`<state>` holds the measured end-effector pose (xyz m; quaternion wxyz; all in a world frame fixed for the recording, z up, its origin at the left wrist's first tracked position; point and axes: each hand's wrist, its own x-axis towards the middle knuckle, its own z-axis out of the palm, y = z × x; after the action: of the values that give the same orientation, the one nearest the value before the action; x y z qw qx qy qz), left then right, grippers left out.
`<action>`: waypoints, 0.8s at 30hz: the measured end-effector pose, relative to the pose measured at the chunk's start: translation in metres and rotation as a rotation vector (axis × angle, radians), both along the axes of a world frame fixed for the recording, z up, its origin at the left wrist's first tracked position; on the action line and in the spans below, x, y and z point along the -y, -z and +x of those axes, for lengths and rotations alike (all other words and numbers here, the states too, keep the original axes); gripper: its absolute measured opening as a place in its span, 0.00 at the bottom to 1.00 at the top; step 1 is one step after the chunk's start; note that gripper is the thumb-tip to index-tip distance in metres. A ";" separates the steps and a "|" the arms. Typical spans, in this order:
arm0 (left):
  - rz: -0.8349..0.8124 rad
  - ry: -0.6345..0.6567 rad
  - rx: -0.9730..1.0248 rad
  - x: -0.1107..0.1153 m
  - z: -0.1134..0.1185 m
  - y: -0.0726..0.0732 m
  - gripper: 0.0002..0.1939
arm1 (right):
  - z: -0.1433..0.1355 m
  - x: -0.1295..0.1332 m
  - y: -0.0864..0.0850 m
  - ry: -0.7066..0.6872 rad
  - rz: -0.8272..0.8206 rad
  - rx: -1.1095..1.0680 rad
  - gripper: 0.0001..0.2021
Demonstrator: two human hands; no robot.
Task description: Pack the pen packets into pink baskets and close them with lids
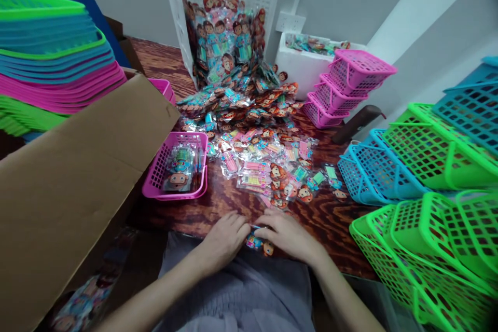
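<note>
At the table's near edge, both hands are closed on a small clear packet (256, 242) with a blue label and a cartoon head. My left hand (226, 236) pinches its left side, and my right hand (287, 234) grips it from the right; the fingers cover part of it. Just beyond lie several similar packets (254, 179) with pink and yellow sticks, overlapping on the wood. To the left of these, a pink basket (202, 189) holds blue-labelled packets (181, 166).
A large heap of packets (237, 98) spills from a white crate (173, 15) at the back. Stacked pink baskets (338, 88), blue baskets (377, 166) and green baskets (412, 249) line the right. An open cardboard box (78, 176) and nested baskets (50, 57) crowd the left.
</note>
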<state>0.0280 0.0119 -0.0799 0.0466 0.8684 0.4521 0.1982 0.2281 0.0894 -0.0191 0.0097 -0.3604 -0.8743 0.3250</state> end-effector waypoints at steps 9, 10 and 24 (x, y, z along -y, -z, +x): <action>-0.158 0.016 -0.155 -0.005 -0.001 -0.010 0.20 | -0.044 -0.110 0.003 0.271 0.468 0.233 0.19; -0.168 0.013 -0.172 -0.005 -0.002 -0.010 0.17 | -0.044 -0.109 0.005 0.262 0.491 0.227 0.17; -0.090 -0.048 0.029 -0.006 -0.009 -0.004 0.10 | -0.035 -0.076 0.019 0.249 0.405 0.114 0.09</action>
<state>0.0189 0.0182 -0.0759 0.0873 0.8514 0.4805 0.1911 0.1929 0.1656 -0.0385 0.0724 -0.4739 -0.8695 0.1186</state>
